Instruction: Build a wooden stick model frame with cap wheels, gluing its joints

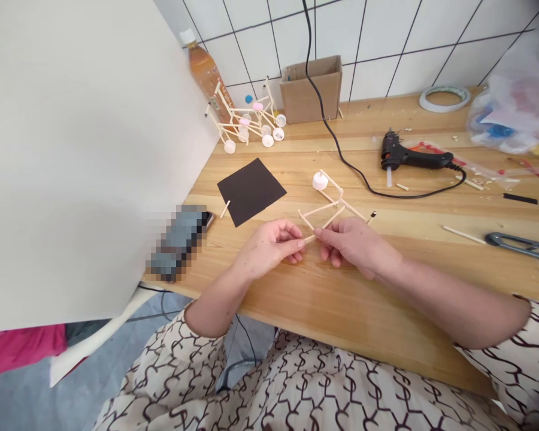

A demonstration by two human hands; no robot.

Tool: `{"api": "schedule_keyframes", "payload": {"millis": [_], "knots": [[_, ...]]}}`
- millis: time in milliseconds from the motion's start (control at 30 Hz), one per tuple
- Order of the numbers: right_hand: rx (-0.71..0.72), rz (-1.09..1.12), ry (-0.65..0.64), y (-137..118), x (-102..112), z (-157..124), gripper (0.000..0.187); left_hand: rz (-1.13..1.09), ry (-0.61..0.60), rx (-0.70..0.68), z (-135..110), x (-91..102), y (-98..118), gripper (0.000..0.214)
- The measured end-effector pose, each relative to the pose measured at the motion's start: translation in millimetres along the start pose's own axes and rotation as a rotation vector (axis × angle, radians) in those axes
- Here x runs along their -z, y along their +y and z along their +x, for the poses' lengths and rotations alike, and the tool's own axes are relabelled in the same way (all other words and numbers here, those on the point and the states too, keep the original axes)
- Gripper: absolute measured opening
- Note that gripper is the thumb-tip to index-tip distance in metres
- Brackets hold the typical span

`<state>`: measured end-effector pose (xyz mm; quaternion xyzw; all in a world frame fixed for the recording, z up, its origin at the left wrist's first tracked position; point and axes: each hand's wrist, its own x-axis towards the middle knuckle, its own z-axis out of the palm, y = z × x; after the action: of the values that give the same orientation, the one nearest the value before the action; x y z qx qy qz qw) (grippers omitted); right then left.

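Observation:
A small stick frame [322, 209] made of thin wooden sticks, with a white bottle cap [320, 181] on its far end, is in front of me. My right hand [348, 239] pinches its near corner between thumb and fingers. Just to the left, my left hand [273, 245] grips the tip of a short wooden stick [310, 239] whose other end meets the right fingertips. Whether that stick is joined to the frame, I cannot tell. A dark tip [374, 214] shows on a stick just beyond my right hand.
Behind are stick models [247, 123] with cap wheels, a drink bottle [206, 69] and a cardboard box [312, 93]. A black square sheet [251, 191] and a phone [179, 242] lie left. Right are a glue gun [408, 155], its cord, a tape roll [444, 99] and a utility knife [521, 244].

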<state>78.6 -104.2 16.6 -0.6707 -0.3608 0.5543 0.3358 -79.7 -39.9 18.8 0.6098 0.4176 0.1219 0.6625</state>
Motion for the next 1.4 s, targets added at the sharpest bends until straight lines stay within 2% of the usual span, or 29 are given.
{"api": "schedule_keyframes", "payload": {"millis": [500,733,933,1133,1333,1400], "knots": [[0.010,0.024,-0.016,-0.7,0.2,-1.3,0.035,0.348,0.086,-0.257,-5.6,-16.2,-4.9,0.037],[0.004,0.056,-0.015,-0.5,-1.0,-0.9,0.034,0.466,0.126,-0.295,-0.5,-23.0,-6.0,0.033],[-0.001,0.064,-0.010,0.6,-0.1,0.2,0.030,0.685,0.146,-0.409,0.8,-22.9,-7.6,0.026],[-0.001,0.069,0.001,1.0,-0.1,0.0,0.032,0.876,0.098,-0.394,-4.7,-24.4,1.7,0.026],[-0.009,0.099,-0.006,-0.1,-0.6,-0.8,0.034,1.143,0.130,-0.376,-7.1,-32.2,5.7,0.023],[-0.008,0.113,-0.011,0.3,-0.9,-0.4,0.034,1.164,0.139,-0.378,-6.2,-34.2,4.0,0.024]]}}
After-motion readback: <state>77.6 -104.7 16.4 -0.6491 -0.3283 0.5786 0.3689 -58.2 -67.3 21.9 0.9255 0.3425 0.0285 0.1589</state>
